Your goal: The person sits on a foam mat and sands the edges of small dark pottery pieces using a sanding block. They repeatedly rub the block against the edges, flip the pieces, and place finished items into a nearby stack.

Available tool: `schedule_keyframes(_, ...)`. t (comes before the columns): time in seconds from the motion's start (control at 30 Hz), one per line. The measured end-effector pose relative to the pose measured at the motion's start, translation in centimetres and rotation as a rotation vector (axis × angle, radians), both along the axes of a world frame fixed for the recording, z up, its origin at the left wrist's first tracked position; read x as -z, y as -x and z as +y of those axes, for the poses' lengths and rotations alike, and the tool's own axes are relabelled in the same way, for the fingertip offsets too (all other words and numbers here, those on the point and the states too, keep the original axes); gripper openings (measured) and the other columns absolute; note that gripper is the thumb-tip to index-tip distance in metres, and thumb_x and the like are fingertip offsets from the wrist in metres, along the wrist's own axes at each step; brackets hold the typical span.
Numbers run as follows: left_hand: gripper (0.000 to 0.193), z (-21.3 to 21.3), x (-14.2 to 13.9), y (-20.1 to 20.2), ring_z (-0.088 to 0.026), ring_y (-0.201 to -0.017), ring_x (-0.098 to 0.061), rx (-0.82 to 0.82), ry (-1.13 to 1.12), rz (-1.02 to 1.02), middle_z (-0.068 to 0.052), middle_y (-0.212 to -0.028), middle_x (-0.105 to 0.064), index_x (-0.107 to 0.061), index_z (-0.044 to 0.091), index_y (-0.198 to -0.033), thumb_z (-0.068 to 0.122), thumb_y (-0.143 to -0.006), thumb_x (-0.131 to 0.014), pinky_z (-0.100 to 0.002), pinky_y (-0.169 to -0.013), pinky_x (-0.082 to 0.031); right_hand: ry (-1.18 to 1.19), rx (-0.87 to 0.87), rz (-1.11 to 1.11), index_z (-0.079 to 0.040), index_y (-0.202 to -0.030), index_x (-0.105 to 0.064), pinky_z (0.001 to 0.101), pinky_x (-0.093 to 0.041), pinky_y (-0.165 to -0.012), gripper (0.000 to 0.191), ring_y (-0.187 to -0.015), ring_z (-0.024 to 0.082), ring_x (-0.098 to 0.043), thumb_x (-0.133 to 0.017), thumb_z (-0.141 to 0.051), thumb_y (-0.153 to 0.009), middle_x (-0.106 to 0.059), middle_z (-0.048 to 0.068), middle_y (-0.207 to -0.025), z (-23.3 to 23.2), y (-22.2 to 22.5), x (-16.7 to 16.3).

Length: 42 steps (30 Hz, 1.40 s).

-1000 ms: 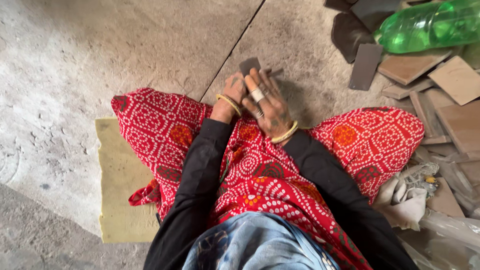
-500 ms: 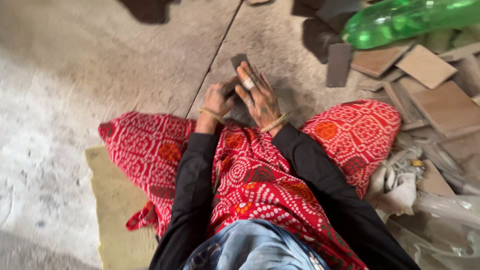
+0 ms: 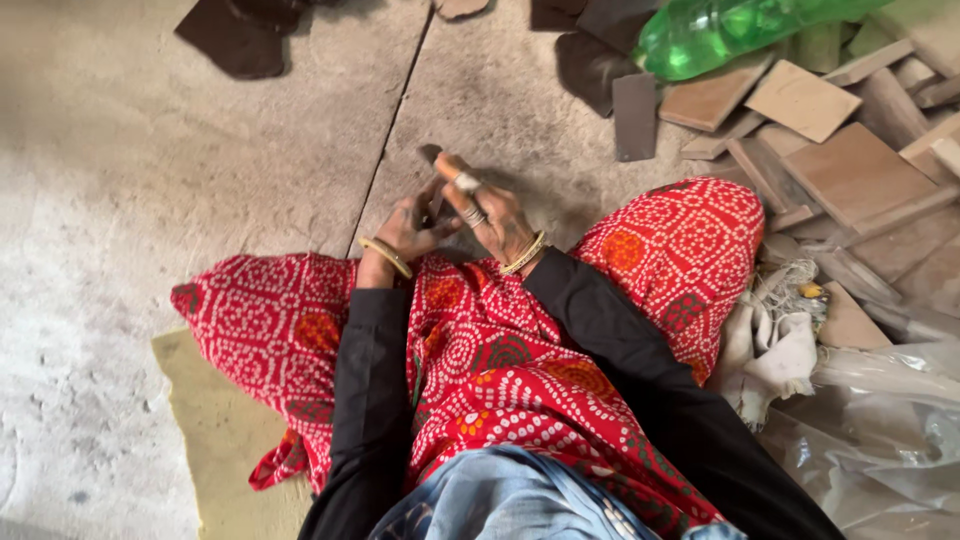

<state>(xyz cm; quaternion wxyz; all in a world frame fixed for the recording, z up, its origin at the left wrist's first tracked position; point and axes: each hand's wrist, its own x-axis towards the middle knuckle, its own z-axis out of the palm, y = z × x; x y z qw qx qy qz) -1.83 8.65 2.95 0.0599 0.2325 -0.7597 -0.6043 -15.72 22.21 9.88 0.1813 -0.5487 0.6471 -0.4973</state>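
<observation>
Both hands meet over the lap, just above the stone floor (image 3: pixel 250 150). Left hand (image 3: pixel 408 225) and right hand (image 3: pixel 490 210) both grip a small dark flat piece (image 3: pixel 430 185), held upright between them, fingers curled around it. Red patterned cloth (image 3: pixel 690 240) covers the knees. To the right, well apart: pile of brown tiles (image 3: pixel 850 170), green plastic bottle (image 3: pixel 720 35), white rag (image 3: pixel 775 345).

Both hands are gripping a small dark flat piece (image 3: pixel 430 175) just above the red patterned cloth (image 3: pixel 500 360): left hand (image 3: pixel 412 222) is clasping beneath, right hand (image 3: pixel 492 210) is pressing over it. Brown tiles (image 3: pixel 850 165) are lying right of the cloth.
</observation>
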Motion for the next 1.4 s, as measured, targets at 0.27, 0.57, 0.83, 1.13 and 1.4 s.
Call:
schedule_keyframes(0.27,0.039,0.6,6.6,1.8,-0.042,-0.097,-0.071,-0.250,0.261,0.047,-0.027,-0.099,-0.073,-0.067,-0.004,-0.110,0.008,-0.074,-0.074,-0.050,-0.083,-0.057,-0.019,-0.058,0.101,-0.003,-0.146,-0.057,0.0388,-0.047,-0.120,0.043,-0.147,0.032,-0.051,-0.051,-0.030,-0.113,-0.057,0.018,-0.152,-0.8,-1.2,-0.5)
schedule_keyframes(0.57,0.041,1.3,9.5,2.0,-0.047,-0.098,-0.067,-0.266,0.402,0.067,-0.028,-0.100,-0.070,-0.065,-0.005,-0.110,0.015,-0.077,-0.079,-0.053,-0.083,-0.055,-0.041,-0.109,0.165,-0.004,-0.148,-0.058,0.0417,-0.042,-0.123,0.045,-0.148,0.031,-0.050,-0.047,-0.032,-0.115,-0.056,0.017,-0.153,-0.1,-1.4,-0.1)
schedule_keyframes(0.83,0.053,0.9,4.6,2.0,-0.035,-0.116,-0.070,-0.178,0.203,0.139,-0.021,-0.123,-0.072,-0.061,0.004,-0.137,0.007,-0.085,-0.066,-0.044,-0.101,-0.056,-0.075,-0.015,-0.396,-0.006,-0.146,-0.058,0.0368,-0.049,-0.111,0.063,-0.143,0.027,-0.054,-0.045,-0.056,-0.110,-0.056,0.017,-0.152,0.0,1.7,-0.1)
schedule_keyframes(1.13,0.067,1.5,1.7,2.6,-0.036,-0.121,-0.067,-0.276,0.297,0.011,-0.021,-0.130,-0.069,-0.050,0.006,-0.149,0.005,-0.084,-0.065,-0.042,-0.102,-0.055,-0.180,0.350,-0.882,-0.004,-0.119,-0.071,0.0305,-0.058,-0.059,0.044,-0.072,0.014,-0.074,-0.074,-0.041,-0.094,-0.077,0.011,-0.098,-0.1,1.1,-1.1)
schedule_keyframes(1.4,0.069,3.9,4.7,3.2,-0.042,-0.109,-0.067,-0.403,0.451,-0.174,-0.025,-0.119,-0.070,-0.053,0.001,-0.136,0.018,-0.074,-0.076,-0.049,-0.092,-0.054,-0.223,0.217,-0.883,-0.003,-0.118,-0.073,0.0224,-0.057,-0.061,0.040,-0.072,0.007,-0.070,-0.080,-0.035,-0.095,-0.075,0.000,-0.090,0.2,1.0,0.1)
